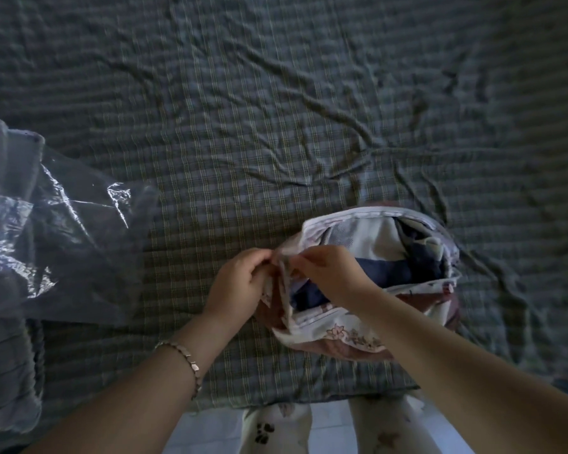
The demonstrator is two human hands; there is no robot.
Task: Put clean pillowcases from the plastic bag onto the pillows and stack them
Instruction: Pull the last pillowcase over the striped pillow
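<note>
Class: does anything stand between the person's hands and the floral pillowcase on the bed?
Nothing visible: the left hand and right hand both pinch the white floral fabric pillowcase at its open edge.

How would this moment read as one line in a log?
left hand: pinches open edge of floral pillowcase | right hand: pinches same edge | plastic bag: lying left on checked bedsheet

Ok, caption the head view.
Left hand and right hand pinch the floral pillowcase at its opening on the plaid sheet, plastic bag nearby.
</note>
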